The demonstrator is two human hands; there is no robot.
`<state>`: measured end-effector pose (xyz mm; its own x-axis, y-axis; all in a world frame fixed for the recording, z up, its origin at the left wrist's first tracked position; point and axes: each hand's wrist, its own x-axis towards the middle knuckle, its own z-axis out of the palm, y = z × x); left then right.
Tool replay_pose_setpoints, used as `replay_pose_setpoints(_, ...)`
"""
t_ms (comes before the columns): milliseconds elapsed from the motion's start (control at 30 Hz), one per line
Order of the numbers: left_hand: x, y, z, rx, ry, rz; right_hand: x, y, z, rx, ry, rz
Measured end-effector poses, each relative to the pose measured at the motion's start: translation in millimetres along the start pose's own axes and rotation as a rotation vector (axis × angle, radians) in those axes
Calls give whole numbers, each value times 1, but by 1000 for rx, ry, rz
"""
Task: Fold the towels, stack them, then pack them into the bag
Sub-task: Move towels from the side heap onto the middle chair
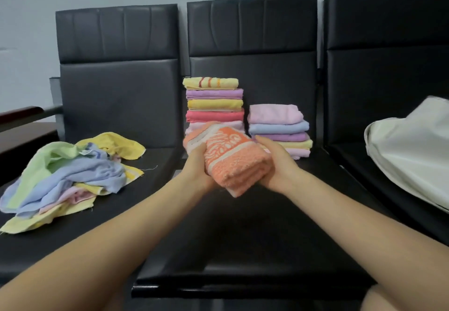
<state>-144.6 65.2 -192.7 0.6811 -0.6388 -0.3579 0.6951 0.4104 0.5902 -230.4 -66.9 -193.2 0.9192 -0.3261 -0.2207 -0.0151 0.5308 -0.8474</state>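
You have one view, from the person's head, looking forward and down over black seats [243, 225]. It sits close; both forearms reach in from the bottom edge.

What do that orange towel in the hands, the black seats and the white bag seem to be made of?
The orange towel looks like cotton terry: nubbly looped pile with a flatter woven white pattern band. The black seats look like leather or a vinyl imitation: smooth, faintly glossy, with stitched panels; which one is unclear. The white bag seems a soft matte fabric, perhaps canvas, slumping in folds.
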Motion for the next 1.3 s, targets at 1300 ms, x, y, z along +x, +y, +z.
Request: replay_pose_setpoints(1300, 245, 5, 120, 1710, 90, 1048, 189, -134, -131, -1521, 872, -663)
